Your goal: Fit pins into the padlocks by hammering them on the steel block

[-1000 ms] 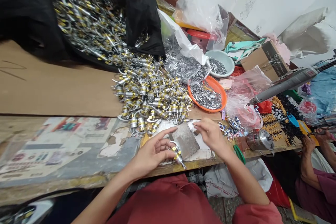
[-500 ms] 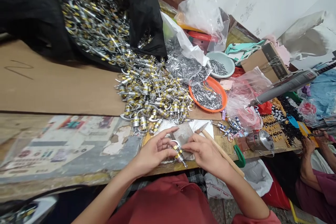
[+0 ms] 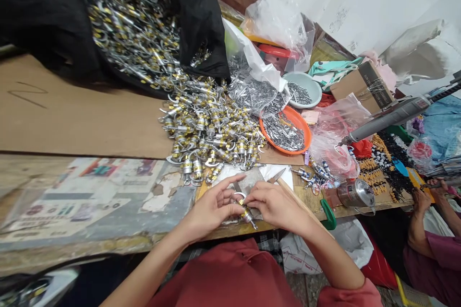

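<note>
Between the thumb and fingers of my left hand (image 3: 216, 206) is a small silver-and-yellow metal trinket (image 3: 247, 215) with a curved crescent at its upper end, tilted with its tip towards me. My right hand (image 3: 277, 204) is closed in a pinch against the trinket's upper right side. Whatever sits between those right fingertips is hidden. Both hands are just above a grey metal plate (image 3: 251, 178) at the table's front edge. A pointed blade (image 3: 276, 175) shows beyond my right knuckles, and a wooden stick (image 3: 293, 195) runs beside that hand.
A heap of similar trinkets (image 3: 212, 124) spills from a black bag (image 3: 201, 24). An orange bowl (image 3: 307, 129) and a pale bowl (image 3: 317, 88) hold small metal parts. A grey power screwdriver (image 3: 385, 120) hangs at right, above a metal mug (image 3: 355, 193). A co-worker's hands (image 3: 423, 199) are far right.
My right hand has shifted slightly left, its fingertips now closer over the trinket's crescent end. My left hand keeps its hold on the trinket almost unmoved.
</note>
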`<state>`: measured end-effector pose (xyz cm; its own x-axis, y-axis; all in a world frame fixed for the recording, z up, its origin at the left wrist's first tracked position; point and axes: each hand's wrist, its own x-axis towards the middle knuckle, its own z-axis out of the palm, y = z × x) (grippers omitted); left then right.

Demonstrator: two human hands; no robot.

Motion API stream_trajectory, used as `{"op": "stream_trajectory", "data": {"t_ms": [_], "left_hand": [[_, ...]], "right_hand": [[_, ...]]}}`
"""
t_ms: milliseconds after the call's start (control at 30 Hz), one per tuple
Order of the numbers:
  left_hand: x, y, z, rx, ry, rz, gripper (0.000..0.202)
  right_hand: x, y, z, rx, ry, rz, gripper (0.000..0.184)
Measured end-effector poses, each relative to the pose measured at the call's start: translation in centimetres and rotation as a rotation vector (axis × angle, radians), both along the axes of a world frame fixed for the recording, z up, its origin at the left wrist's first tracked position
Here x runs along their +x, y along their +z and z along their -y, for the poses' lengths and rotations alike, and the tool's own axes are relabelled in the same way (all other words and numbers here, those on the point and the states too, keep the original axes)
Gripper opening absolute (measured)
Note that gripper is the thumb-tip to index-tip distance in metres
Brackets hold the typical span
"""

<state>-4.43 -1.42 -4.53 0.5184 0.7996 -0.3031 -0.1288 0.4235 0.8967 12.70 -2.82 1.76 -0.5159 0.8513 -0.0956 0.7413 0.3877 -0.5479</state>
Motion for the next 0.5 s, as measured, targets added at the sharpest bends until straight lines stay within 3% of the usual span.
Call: {"op": "stream_trajectory", "data": {"t_ms": [367, 500], "left_hand": [[0.0, 0.1, 0.1, -0.011, 0.011, -0.014, 0.073], [0.1, 0.3, 0.0, -0.038, 0.036, -0.025, 0.073]], "right_hand": [[-1.1, -2.7, 0.9, 0.076, -0.228, -0.190, 0.023], [0.9, -2.9, 1.5, 0.237, -0.379, -0.355, 0.020]]}}
